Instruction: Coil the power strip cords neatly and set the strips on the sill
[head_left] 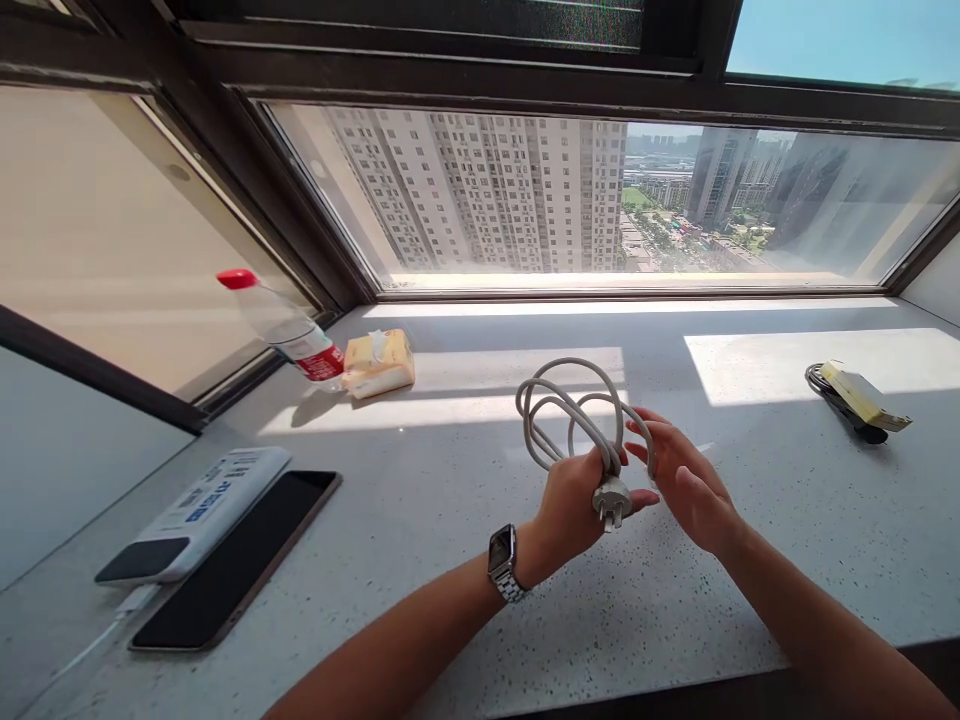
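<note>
Sunlight comes through a broad window [480,200] that looks onto high-rise blocks, laying bright patches over a pale speckled bench [465,590]. From the head view, a grey cable [609,458] is held over the middle of the bench, loosely coiled. The left hand [576,490], with a watch [502,562] at its wrist, is closed round the strands just behind the plug [612,500]; gripping there probably stops the coil springing apart and leaves the pins free, facing the wearer. The right hand [686,480] is open, fingers spread and thumb apart, with the outer loop passing by its fingers; whether they press on it, I cannot tell. That pose would suit guiding a loop rather than bearing weight.

Everything else sits toward the edges, which seems to give the hands room: a bottle [319,360] and tissue packet [381,368] near the left corner, a white device [214,505] beside a phone [240,560] with a white lead [135,602] close by, and, far right, a yellow box [862,395] against a bundled black cord [825,392].
</note>
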